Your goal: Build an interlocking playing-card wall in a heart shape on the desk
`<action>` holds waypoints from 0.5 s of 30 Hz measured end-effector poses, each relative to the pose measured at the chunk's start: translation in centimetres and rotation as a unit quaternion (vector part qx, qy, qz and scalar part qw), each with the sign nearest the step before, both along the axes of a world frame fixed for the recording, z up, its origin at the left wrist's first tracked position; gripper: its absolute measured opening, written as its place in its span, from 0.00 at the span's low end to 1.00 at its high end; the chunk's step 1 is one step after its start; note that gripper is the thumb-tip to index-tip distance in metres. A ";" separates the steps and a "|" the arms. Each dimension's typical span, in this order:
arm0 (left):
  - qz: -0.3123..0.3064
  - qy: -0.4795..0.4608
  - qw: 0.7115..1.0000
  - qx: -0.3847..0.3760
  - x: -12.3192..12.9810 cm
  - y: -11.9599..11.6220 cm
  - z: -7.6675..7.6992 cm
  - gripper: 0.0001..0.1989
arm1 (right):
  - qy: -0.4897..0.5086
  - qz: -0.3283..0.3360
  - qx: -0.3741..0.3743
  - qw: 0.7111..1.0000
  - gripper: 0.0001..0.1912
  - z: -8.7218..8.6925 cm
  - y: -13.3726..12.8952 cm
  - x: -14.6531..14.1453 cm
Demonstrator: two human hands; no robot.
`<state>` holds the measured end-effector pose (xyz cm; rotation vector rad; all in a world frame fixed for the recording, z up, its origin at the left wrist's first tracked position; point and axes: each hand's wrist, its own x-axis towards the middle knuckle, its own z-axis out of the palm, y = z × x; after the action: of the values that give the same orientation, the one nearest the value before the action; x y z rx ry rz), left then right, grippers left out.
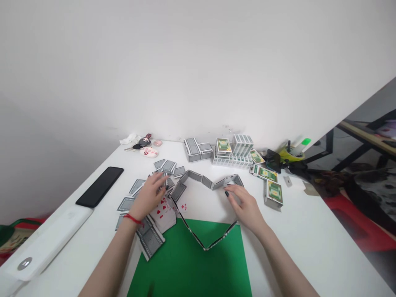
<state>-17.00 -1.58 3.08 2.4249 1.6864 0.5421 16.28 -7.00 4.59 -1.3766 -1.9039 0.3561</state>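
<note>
The card outline [208, 182] is standing on edge at the centre of the work area, its joined cards forming a heart shape. Its upper lobes are resting on the white table [297, 231]; its lower point is lying over the green sheet [194, 268], directed toward the person.

The left hand [151, 196] is extending over the loose cards [125, 203], just beside the left lobe of the outline; its thumb and fingers are standing apart. A red bracelet [133, 218] is encircling the left wrist. The right hand [244, 206] is reaching to the right lobe, thumb and fingertips pointing at the upright cards; from this angle, whether the fingers are clamping a card cannot be told.

Below the left hand, face-up cards [163, 214] are showing red hearts, and a row of patterned cards [151, 237] is overlapping the left edge of the green sheet.

Behind the outline, near the wall, folded card stacks [192, 149] are standing to the left of the boxed decks [223, 146]. A single card box [274, 192] is sitting to the right of the right hand. A dark phone [100, 186] is lying at far left, beyond the loose cards.
</note>
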 end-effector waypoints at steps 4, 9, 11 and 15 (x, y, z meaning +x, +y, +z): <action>0.104 -0.028 0.994 0.021 0.4 4.0 0.5 0.22 | 0.013 -0.031 0.008 0.999 0.12 0.3 0.2 0.6; 0.134 0.016 0.991 -0.027 2.5 8.7 0.2 0.26 | 0.023 -0.034 -0.007 0.999 0.11 0.5 0.0 1.1; 0.133 0.035 0.989 -0.048 3.1 9.6 -0.1 0.24 | 0.024 -0.035 -0.017 0.999 0.11 0.4 -0.2 1.4; 0.126 0.017 0.992 -0.026 3.4 9.6 -0.4 0.25 | 0.052 -0.059 -0.038 0.996 0.11 0.4 -0.3 2.2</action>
<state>-13.63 8.06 2.67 2.2124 2.0087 0.4817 18.44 -7.34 4.97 -1.4849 -1.7310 0.4375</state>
